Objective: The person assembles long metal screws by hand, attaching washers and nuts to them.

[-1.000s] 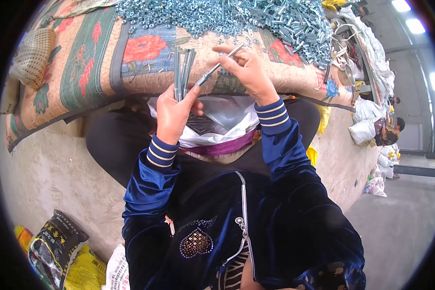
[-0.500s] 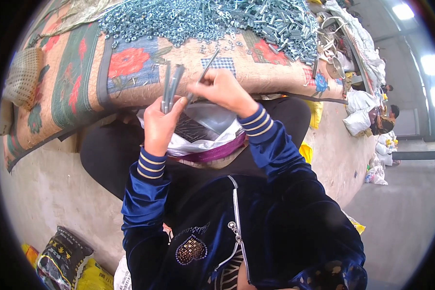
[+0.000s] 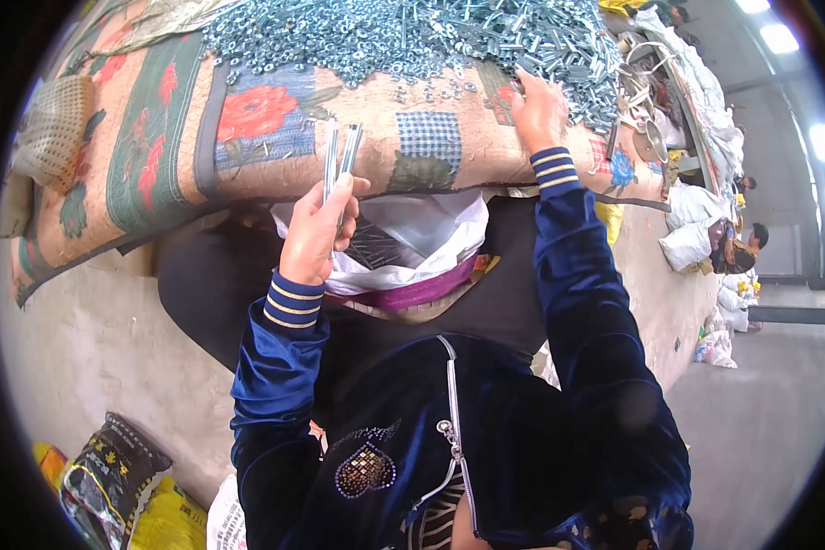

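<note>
Fingers of the left hand (image 3: 316, 234) close around a small bundle of long silver metal bolts (image 3: 341, 156), held upright above a white plastic bag (image 3: 431, 238). The right hand (image 3: 539, 108) rests palm-down, fingers spread loosely, on the heap of silver bolts and nuts (image 3: 412, 37) covering a flowered patchwork cloth (image 3: 247, 137).

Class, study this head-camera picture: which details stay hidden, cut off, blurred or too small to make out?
- Right hand: its fingers sink into the pile of bolts and nuts, so any grasp is hidden.
- Left hand: the lower ends of the long bolts are covered by its fingers; their count is unclear.
- White bag: the contents are dark and mostly covered by the left hand.
- Pile of bolts and nuts: its far side is cut by the picture's top edge.
- Distant seated people: too small.
</note>
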Available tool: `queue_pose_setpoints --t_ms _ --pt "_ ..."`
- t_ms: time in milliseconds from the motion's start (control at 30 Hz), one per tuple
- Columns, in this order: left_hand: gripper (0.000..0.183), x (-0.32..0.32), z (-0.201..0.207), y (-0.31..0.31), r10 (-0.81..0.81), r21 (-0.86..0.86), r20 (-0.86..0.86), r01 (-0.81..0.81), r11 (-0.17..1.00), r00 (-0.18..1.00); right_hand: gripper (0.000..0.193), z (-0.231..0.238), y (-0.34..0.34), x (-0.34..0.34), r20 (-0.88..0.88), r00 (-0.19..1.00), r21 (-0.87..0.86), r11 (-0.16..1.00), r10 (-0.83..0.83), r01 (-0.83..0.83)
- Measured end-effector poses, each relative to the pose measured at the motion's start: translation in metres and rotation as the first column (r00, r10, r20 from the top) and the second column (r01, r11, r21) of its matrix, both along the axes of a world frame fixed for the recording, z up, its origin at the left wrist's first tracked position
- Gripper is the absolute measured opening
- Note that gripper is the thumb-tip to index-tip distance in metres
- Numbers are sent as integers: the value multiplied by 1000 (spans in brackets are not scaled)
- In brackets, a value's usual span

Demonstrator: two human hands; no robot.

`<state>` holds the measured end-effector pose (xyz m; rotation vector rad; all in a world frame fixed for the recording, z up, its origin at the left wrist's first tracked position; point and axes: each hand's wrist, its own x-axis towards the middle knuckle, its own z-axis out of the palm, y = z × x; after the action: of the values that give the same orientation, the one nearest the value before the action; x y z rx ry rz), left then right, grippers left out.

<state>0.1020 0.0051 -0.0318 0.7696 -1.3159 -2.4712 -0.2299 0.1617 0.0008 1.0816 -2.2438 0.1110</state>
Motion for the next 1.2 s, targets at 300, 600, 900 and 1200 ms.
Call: queue_pose_setpoints --t_ms 300,600,900,1200 --pt "19 2 5 -3 -77 50 48 75 996 996 29 6 -59 133 606 -170 -745 629 777 222" --pt "21 6 7 -4 -97 66 16 96 993 995 23 24 -46 153 750 -260 -606 790 608 98" --pt "25 9 3 -5 87 95 -5 -86 992 996 26 23 -46 151 866 194 -438 886 462 -154" --pt "20 3 -5 -4 42 175 -74 -29 984 996 22 -16 -16 31 448 894 -197 975 0 99"
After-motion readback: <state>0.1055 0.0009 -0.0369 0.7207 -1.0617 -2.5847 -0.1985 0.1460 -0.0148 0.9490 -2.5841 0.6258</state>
